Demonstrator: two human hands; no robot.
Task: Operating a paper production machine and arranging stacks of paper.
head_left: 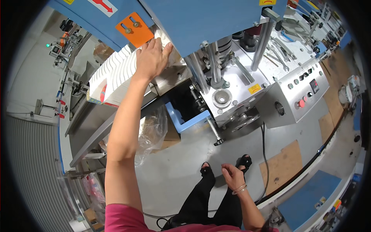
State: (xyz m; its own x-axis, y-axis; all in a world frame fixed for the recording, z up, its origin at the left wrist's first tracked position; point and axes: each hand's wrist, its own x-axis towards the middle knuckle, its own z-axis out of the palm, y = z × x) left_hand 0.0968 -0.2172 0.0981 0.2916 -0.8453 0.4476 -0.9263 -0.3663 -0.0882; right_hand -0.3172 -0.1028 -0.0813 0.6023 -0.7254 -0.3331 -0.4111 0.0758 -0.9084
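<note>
My left arm reaches up to a long stack of thin white paper pieces (116, 79) with wavy edges and coloured print at its near end. On the far end of this stack rests my left hand (152, 58), palm down, its fingers stretched out just below an orange metal plate (134, 30). The plate is bolted to the blue machine housing (208, 23). Low in front of my body hangs my right hand (233, 177), fingers loosely curled together, with nothing visible in it and a bangle at the wrist. It touches no part of the machine.
Right of the stack stand steel columns (257, 48) and a control box (299, 94) with buttons. A blue bracket (189, 123) and a crank handle (215, 133) jut out over the floor. Below lies clear plastic wrap (152, 131); a black cable (263, 154) crosses the floor.
</note>
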